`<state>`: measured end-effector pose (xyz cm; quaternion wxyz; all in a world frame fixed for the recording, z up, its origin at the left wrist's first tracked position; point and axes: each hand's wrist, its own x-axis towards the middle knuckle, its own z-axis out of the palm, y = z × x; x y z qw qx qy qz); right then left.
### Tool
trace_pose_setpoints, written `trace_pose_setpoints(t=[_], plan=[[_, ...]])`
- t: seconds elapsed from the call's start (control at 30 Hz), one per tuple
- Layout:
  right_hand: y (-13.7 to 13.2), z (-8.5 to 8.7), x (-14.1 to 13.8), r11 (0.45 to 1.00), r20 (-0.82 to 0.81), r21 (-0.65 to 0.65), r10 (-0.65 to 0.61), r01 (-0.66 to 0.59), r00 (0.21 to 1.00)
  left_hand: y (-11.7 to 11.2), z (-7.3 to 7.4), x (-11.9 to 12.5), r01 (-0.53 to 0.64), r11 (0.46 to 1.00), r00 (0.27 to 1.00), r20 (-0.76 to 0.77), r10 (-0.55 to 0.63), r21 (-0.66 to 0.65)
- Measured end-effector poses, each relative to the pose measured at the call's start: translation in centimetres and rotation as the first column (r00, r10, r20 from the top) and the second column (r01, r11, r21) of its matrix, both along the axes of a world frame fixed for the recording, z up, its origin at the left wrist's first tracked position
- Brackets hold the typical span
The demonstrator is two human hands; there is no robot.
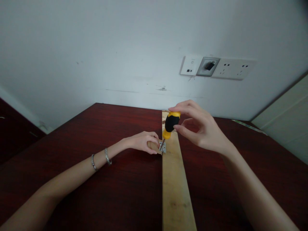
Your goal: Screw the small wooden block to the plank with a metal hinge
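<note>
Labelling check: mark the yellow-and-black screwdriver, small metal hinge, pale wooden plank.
yellow-and-black screwdriver [171, 122], head view, black grip
small metal hinge [163, 147], head view, plate centre
pale wooden plank [175, 186], head view, bare top face

txt: none legible | labels: none | nos: none

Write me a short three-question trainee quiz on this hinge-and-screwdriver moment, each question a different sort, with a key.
1. True or false: the right hand grips the screwdriver by its handle.
2. Multiple choice: the screwdriver tip meets the A) wall sockets, B) small metal hinge, C) bracelets.
3. Fill in: the left hand steadies a small wooden block against the long wooden ____.

Key
1. True: fingers and thumb pinch the black and yellow handle.
2. B: the tip sits on the hinge, at the plank's edge.
3. plank: the plank lies along the dark red table, the block against its left edge.
</note>
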<state>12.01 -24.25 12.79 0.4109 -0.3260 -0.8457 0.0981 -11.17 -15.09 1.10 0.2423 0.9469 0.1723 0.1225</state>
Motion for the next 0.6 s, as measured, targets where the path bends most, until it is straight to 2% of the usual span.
trace_pose_setpoints(t=[0.3, 0.6], plan=[[0.78, -0.85, 0.11, 0.994, -0.014, 0.077, -0.071, 0.072, 0.997, 0.12, -0.15, 0.0, 0.001, 1.0, 1.0, 0.002, -0.001, -0.005], [0.87, -0.77, 0.01, 0.987, -0.045, 0.109, -0.114, 0.118, 0.992, 0.17, -0.35, -0.04, 0.002, 1.0, 1.0, 0.009, -0.002, 0.008]])
